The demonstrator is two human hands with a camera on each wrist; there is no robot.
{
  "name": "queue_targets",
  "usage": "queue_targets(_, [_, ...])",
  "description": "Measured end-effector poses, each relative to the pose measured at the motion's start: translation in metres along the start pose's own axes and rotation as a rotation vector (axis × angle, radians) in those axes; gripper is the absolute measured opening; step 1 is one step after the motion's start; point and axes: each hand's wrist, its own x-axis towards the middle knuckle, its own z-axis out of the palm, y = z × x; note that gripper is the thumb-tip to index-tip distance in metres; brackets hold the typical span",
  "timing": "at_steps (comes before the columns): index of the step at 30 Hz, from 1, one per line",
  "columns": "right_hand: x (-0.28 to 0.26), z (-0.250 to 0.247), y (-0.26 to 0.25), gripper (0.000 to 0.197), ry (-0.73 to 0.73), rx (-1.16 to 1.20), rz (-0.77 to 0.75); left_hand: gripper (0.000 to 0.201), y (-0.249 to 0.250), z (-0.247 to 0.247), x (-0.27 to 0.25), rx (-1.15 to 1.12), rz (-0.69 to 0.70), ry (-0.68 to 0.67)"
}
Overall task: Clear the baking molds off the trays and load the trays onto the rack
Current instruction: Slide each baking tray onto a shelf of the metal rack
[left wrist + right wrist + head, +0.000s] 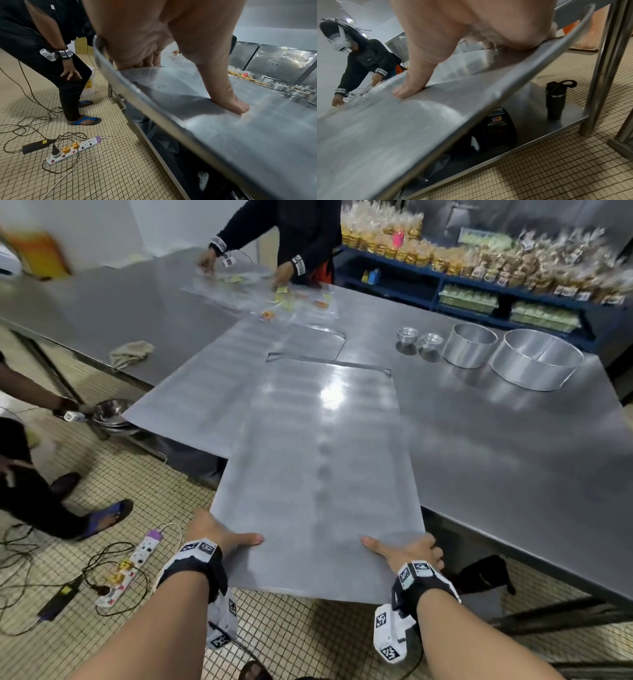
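Black tumbler [555, 100], seemingly, in right-wrist view only

A flat, bare steel tray [318, 474] juts off the table [513, 457] edge, its near end between thumbs and fingers [149, 60]; four round molds [534, 359] stand far beyond.
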Motion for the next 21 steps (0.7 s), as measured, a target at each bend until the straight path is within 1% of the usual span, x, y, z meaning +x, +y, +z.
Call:
queue_targets(2, [-0.008,0.01,-0.015,0.147,0.001,-0.005,-0.004,0.102,-0.009,-0.014,0.01,-0.02,0.002,0.009])
queue_targets(7, [-0.02,0.035,-0.049,0.142,0.006,0.022,-0.01,0.095,-0.021,-0.044,0.038,0.017,0.022,0.012])
queue_targets(10, [-0.024,0.045,-0.066,0.138,0.006,0.03,0.012,0.079,-0.022,-0.06,0.052,0.054,0.047,0.025])
queue_targets(11, [-0.025,0.048,-0.071,0.138,0.011,0.041,0.014,0.077,-0.022,-0.064,0.057,0.077,0.064,0.028])
queue_targets(13, [-0.025,0.053,-0.082,0.137,0.017,0.06,0.015,0.077,-0.02,-0.072,0.068,0.109,0.081,0.029])
queue_targets(17, [-0.024,0.06,-0.106,0.133,0.032,0.067,0.027,0.075,-0.016,-0.083,0.093,0.103,0.062,0.002])
queue_targets(19, [-0.022,0.064,-0.119,0.131,0.038,0.057,0.043,0.078,-0.011,-0.089,0.105,0.113,0.052,-0.013])
queue_targets(21, [-0.017,0.069,-0.133,0.131,0.041,0.061,0.053,0.085,-0.008,-0.092,0.123,0.101,0.047,-0.014])
